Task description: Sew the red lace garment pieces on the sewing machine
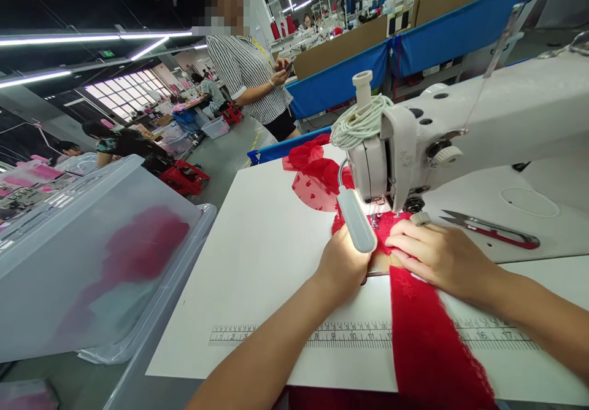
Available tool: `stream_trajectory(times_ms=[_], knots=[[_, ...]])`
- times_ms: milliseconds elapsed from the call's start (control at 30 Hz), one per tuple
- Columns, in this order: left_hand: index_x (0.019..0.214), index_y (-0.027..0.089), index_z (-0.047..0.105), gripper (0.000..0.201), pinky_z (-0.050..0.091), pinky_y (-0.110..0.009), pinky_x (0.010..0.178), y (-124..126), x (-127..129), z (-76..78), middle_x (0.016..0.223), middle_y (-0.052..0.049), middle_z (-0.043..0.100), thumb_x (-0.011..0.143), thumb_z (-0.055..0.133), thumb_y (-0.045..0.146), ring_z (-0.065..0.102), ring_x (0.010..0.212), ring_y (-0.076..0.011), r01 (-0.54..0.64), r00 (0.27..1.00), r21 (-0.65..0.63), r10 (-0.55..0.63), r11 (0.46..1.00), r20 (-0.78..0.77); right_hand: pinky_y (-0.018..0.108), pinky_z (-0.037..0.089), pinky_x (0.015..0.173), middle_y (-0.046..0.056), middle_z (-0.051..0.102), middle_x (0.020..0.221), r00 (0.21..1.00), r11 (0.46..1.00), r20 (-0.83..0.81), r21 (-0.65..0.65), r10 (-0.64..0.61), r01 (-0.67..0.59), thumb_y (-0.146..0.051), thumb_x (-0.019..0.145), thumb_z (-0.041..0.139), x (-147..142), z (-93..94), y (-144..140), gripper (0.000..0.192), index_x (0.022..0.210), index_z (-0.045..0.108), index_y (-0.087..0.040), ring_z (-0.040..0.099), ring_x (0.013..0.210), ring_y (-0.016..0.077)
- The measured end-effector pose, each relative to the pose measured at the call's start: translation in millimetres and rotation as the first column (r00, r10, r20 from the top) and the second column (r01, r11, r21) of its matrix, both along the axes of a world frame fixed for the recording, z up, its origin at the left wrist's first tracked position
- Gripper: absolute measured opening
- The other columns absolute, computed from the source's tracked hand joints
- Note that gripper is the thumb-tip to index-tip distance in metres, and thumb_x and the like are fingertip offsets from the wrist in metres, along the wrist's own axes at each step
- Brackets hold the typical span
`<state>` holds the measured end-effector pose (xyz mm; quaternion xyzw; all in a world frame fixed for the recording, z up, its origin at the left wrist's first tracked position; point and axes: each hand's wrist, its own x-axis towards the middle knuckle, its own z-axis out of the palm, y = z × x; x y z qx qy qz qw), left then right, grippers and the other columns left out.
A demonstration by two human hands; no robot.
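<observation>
Red lace fabric [427, 336] runs from the table's front edge up under the needle of a white sewing machine [497, 115]. My right hand [437, 256] lies on the fabric just right of the presser foot [375, 218], its fingers stretched out flat. Left of the needle, my left hand [345, 259] rests at the fabric; a small lamp [356, 220] hides most of its fingers, so its grip does not show. Behind the needle, sheer red fabric [317, 177] lies bunched on the table.
Thread snips [497, 229] with a red handle lie right of my right hand. A ruler strip [354, 335] marks the white table [221, 263]. At left stands a clear plastic bin [92, 263] with red fabric inside. A person in a striped shirt [253, 78] stands beyond the table.
</observation>
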<state>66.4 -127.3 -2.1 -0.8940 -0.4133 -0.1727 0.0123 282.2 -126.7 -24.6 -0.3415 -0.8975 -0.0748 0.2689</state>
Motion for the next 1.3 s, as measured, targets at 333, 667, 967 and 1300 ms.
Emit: stream_trajectory(times_ms=[333, 667, 967, 1300], knots=[[0.125, 0.012, 0.068, 0.086, 0.042, -0.052, 0.097, -36.0, -3.6, -1.7, 0.114, -0.015, 0.071, 0.098, 0.021, 0.078, 0.064, 0.091, -0.0289, 0.083, 0.992, 0.180, -0.064, 0.980, -0.109, 0.033, 0.043, 0.062, 0.006, 0.074, 0.100, 0.998, 1.000, -0.058, 0.002, 0.006, -0.006, -0.009, 0.100, 0.049, 2.0, -0.1, -10.5, 0.028, 0.089, 0.072, -0.018, 0.056, 0.077, 0.0189], [0.125, 0.006, 0.068, 0.094, 0.043, -0.054, 0.104, -38.8, -0.1, -10.2, 0.113, -0.016, 0.074, 0.097, 0.017, 0.079, 0.067, 0.101, -0.0323, 0.093, 0.992, 0.268, -0.068, 0.959, -0.104, 0.033, 0.051, 0.066, 0.008, 0.077, 0.097, 0.999, 0.997, -0.029, 0.067, 0.027, -0.025, -0.005, 0.098, 0.045, 7.5, -3.8, -15.0, 0.031, 0.095, 0.073, -0.018, 0.069, 0.089, 0.0209], [0.127, 0.005, 0.067, 0.094, 0.044, -0.052, 0.101, -37.3, -0.1, -16.3, 0.111, -0.017, 0.075, 0.098, 0.015, 0.078, 0.069, 0.100, -0.0325, 0.069, 0.994, 0.311, -0.038, 0.948, -0.105, 0.029, 0.053, 0.063, 0.008, 0.078, 0.093, 0.999, 0.979, 0.026, 0.200, 0.034, -0.039, -0.001, 0.097, 0.045, 4.6, 9.0, -10.6, 0.032, 0.090, 0.074, -0.015, 0.071, 0.082, 0.0182], [0.126, 0.004, 0.067, 0.090, 0.042, -0.054, 0.107, -28.9, 0.7, -17.9, 0.121, -0.018, 0.072, 0.099, 0.019, 0.076, 0.067, 0.108, -0.0345, 0.067, 0.992, 0.321, -0.030, 0.945, -0.119, 0.032, 0.050, 0.057, 0.005, 0.078, 0.089, 1.000, 0.975, 0.020, 0.221, 0.013, -0.017, -0.007, 0.101, 0.041, 2.7, 7.8, -3.1, 0.036, 0.090, 0.074, -0.015, 0.068, 0.071, 0.0178]])
